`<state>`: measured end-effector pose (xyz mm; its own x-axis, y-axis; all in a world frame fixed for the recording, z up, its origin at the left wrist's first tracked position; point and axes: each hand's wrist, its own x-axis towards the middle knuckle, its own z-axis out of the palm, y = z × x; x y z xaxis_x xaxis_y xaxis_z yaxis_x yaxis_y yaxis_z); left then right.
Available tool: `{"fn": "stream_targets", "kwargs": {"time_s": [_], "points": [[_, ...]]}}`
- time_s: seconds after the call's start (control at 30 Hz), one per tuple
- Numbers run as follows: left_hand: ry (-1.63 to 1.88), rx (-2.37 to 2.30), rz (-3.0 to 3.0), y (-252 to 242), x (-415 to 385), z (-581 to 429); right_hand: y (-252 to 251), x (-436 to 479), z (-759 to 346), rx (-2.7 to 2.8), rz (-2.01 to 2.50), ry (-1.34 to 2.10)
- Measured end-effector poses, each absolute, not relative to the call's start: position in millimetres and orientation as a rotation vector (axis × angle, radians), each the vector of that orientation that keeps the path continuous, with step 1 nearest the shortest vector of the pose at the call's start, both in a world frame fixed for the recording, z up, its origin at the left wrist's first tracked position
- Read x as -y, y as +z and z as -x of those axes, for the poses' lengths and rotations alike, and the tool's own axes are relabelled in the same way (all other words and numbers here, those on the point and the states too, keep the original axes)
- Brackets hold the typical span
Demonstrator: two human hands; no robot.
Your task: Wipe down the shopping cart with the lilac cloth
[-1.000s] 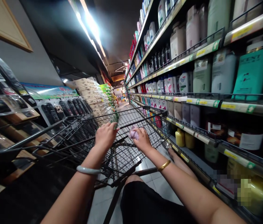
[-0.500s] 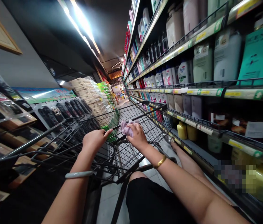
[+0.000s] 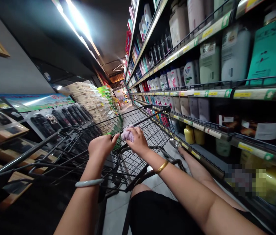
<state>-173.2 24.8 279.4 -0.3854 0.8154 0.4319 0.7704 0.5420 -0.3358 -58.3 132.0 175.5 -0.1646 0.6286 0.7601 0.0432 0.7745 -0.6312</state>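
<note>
Both my hands are at a black wire shopping cart (image 3: 150,130) in front of me. My left hand (image 3: 102,145), with a pale bangle on the wrist, is closed round the dark bar of the cart. Just to its right, my right hand (image 3: 138,142), with a gold bracelet on the wrist, grips a crumpled light purple cloth (image 3: 128,134) against the same bar. The fingers press the cloth together, and it hides part of the bar.
Shelves (image 3: 208,94) of bottles line the right side, with yellow bottles (image 3: 189,134) low down. On the left stand hanging black goods (image 3: 64,117) and stacked packages (image 3: 91,101). A tiled aisle runs ahead.
My right hand and the cloth have moved a little left along the bar, closer to my left hand. The view has shifted slightly.
</note>
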Motion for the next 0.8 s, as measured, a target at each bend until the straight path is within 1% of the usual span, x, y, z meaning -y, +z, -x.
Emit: {"fn": "stream_targets", "kwargs": {"time_s": [0.13, 0.2, 0.27, 0.43, 0.5, 0.57, 0.7, 0.8], "points": [[0.094, 2.226, 1.266, 280, -29, 169, 123, -151, 52, 1.562, 0.724, 0.697], [0.096, 2.228, 1.264, 280, -30, 168, 109, -153, 50, 1.511, 0.797, 0.737], [0.097, 2.226, 1.261, 280, -31, 167, 113, -148, 51, 1.485, 0.787, 0.742], [0.100, 2.222, 1.253, 278, -30, 168, 164, -133, 59, 1.463, 0.525, 0.659], [0.104, 2.215, 1.254, 278, -29, 168, 168, -134, 58, 1.470, 0.492, 0.649], [0.103, 2.211, 1.248, 278, -29, 166, 155, -140, 56, 1.465, 0.542, 0.671], [0.105, 2.233, 1.250, 279, -29, 165, 110, -152, 48, 1.406, 0.787, 0.748], [0.107, 2.224, 1.245, 278, -30, 166, 106, -147, 46, 1.368, 0.802, 0.747]]}}
